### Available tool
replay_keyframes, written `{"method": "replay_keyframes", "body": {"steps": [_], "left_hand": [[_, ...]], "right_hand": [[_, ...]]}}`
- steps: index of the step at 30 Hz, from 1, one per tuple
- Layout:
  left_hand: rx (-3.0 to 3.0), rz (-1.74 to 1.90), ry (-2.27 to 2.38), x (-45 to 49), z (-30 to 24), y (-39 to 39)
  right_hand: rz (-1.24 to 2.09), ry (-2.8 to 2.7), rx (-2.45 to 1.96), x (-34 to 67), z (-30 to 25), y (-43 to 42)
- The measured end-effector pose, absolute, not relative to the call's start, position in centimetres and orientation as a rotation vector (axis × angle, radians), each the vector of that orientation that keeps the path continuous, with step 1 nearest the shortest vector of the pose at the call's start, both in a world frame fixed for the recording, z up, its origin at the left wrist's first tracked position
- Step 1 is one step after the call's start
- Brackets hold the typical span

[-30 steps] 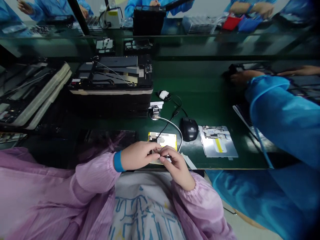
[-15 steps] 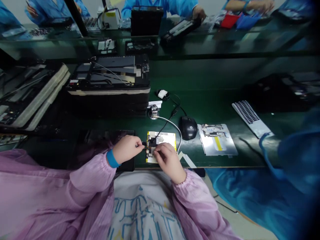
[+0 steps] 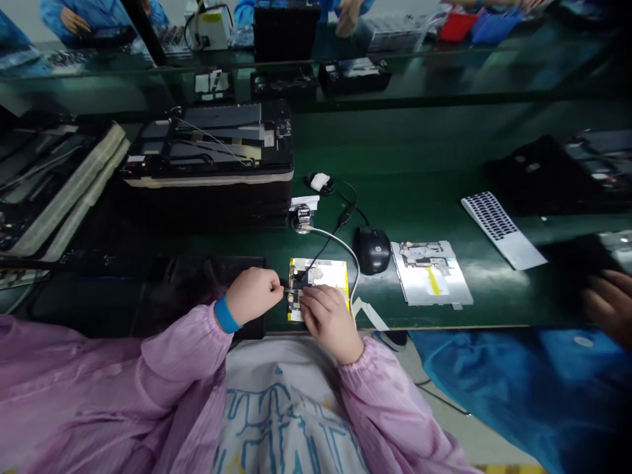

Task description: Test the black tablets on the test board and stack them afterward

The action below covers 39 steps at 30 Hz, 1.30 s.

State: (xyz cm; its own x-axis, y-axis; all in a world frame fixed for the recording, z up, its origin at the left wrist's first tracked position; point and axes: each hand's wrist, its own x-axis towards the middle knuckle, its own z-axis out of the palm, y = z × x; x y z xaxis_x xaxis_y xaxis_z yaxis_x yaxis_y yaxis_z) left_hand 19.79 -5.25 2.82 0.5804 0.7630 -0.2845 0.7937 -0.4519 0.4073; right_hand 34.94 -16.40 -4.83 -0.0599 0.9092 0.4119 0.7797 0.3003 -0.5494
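Since half a second ago, the person's right hand (image 3: 332,319) lies flatter over the yellow-edged panel (image 3: 336,271), its fingers reaching further across the small board on the panel's left side; whether that grip grasps anything cannot be told. The left hand (image 3: 251,291) is nearly where it was, its grip pinched on a thin dark piece (image 3: 290,289) at the panel's left edge. At the far right, a co-worker's hand (image 3: 609,303) has come into view beside a dark object. On the shelf behind, a black unit (image 3: 354,75) now lies flat — earlier a co-worker held it tilted there.

The panel sits near the front edge of the green tabletop (image 3: 424,158), with a white cable (image 3: 345,247) curving down along its right side. Just beyond are a black mouse (image 3: 374,251) and a silver plate (image 3: 415,286), then a white keyboard (image 3: 498,227) set aslant. Black stacked units (image 3: 212,197) stand at the back left. Across the shelf — past a red bin (image 3: 455,27) and a blue bin (image 3: 495,27) — are people in blue sleeves (image 3: 101,18).
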Motion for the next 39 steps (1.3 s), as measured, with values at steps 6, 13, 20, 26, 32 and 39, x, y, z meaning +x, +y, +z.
{"method": "replay_keyframes", "body": {"steps": [6,13,20,26,32,39], "left_hand": [[2.349,-0.102,1.25,19.9,2.6,-5.3],[2.373,-0.128,1.262,20.0,2.7,-5.5],[2.378,-0.125,1.259,19.9,2.5,-5.6],[2.315,-0.024,1.252,19.6,2.5,-6.2],[2.046,0.289,1.045,16.2,4.4,-6.9],[2.206,0.429,1.845,5.4,6.5,-4.1]], "right_hand": [[0.149,-1.939,-1.515,34.9,-5.0,-16.5],[0.144,-1.98,-1.532,34.7,-4.9,-16.4],[0.224,-1.964,-1.627,34.6,-4.0,-16.0],[0.199,-1.975,-1.65,34.8,-4.3,-16.5],[0.121,-2.054,-1.662,34.4,-4.7,-16.8],[0.195,-2.051,-1.584,35.2,-4.7,-16.7]]}}
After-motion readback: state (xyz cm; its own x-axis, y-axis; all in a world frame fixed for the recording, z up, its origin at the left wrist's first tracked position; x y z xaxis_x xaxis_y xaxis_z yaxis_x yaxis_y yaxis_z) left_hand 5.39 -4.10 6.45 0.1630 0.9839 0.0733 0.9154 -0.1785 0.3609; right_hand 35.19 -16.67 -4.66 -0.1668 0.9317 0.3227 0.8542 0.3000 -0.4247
